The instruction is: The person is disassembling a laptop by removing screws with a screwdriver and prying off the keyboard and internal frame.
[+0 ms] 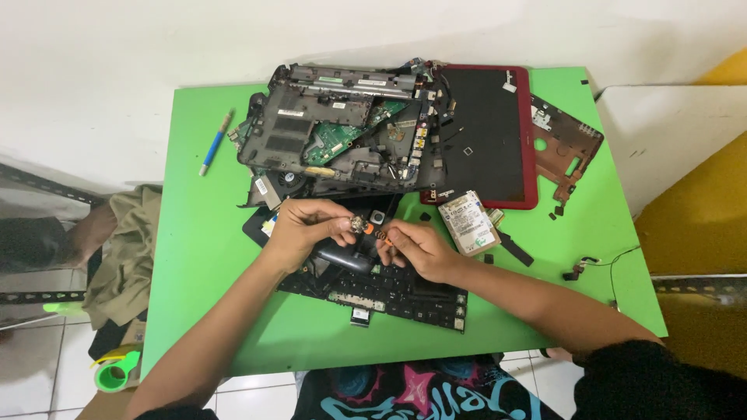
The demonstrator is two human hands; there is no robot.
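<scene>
Over the green tabletop [210, 257] the left hand [299, 225] pinched a small metallic part [358, 225] between its fingers, held just above the black keyboard [389, 292]. The right hand [416, 249] had its fingers closed narrow on a small orange-handled tool [382, 232], whose tip met the part. Judging by this, the step in hand was working a tiny fastener or fitting on the part; it seemed to call for a steady grip and fine pressure, lest the piece slip. Behind the hands lay the opened laptop base [327, 132] with its green circuit board, a red laptop lid [486, 136], a reddish frame piece [564, 148] and a silver hard drive [468, 223] near the right hand. A blue pen-like tool [215, 144] lay well apart at the left, and loose black bits crowded the right side
</scene>
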